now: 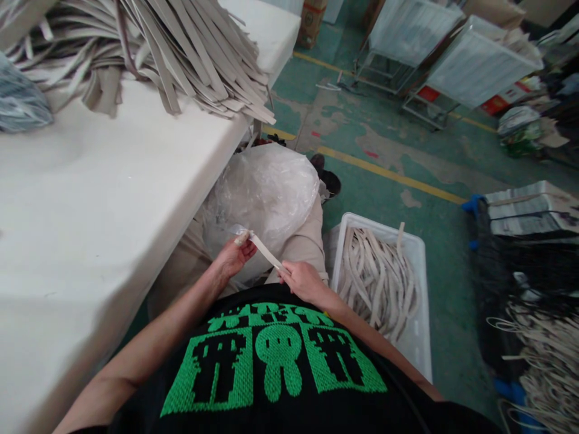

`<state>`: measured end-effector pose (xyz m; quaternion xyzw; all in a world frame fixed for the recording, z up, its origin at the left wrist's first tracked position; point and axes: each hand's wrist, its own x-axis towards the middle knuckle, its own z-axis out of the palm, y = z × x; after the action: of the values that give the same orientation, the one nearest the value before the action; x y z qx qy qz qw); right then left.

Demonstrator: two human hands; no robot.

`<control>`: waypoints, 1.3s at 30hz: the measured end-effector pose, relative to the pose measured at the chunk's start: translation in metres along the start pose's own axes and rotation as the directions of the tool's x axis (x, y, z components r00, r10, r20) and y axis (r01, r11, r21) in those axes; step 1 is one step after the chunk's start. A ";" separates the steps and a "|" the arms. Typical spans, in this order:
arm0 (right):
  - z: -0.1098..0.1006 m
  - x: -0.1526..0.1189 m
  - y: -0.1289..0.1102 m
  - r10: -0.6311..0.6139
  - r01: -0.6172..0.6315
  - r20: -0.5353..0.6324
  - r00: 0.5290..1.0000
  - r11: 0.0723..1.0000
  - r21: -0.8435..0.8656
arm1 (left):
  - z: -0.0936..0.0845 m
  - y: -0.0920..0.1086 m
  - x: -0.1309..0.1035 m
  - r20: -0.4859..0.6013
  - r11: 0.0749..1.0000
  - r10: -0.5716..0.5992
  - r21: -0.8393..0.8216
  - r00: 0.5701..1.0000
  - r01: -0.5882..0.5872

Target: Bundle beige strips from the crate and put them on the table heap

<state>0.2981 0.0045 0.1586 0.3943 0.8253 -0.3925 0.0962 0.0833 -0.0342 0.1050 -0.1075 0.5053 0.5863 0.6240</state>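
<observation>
A beige fabric strip is stretched between my two hands, slanting down to the right above my lap. My left hand pinches its upper end between thumb and fingers. At the lower end, my right hand is closed on the strip. Under and beyond the hands, a clear plastic bag lies across my legs. On the table to my left is a large pile of similar flat strips, with ends hanging toward the edge.
The white table fills the left side. To my right, a white plastic bin on the floor holds many loose strips. Farther right sit bundled cords. White carts stand at the back, beyond a yellow floor line.
</observation>
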 end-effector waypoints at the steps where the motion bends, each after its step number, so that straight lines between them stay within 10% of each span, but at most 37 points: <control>1: 0.000 0.001 0.000 0.002 -0.002 0.001 1.000 1.000 -0.017 | 0.000 -0.001 -0.001 0.005 1.000 -0.003 0.010 1.000 0.003; 15: -0.048 -0.001 -0.007 -0.098 0.059 0.136 0.986 0.964 0.261 | 0.011 0.002 -0.023 0.079 0.994 0.109 -0.018 0.991 -0.108; 22: -0.068 -0.003 -0.022 -0.073 0.079 -0.031 0.997 0.965 0.250 | 0.042 -0.007 -0.043 0.315 0.986 0.165 -0.020 0.935 -0.167; 39: -0.111 -0.048 -0.021 -0.099 0.130 -0.162 0.982 0.973 0.189 | 0.072 0.012 -0.068 0.319 0.954 0.297 -0.145 0.900 -0.264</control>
<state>0.3317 0.0489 0.2683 0.3822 0.8084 -0.4466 -0.0293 0.1229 -0.0200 0.1956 0.0378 0.3716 0.7039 0.6041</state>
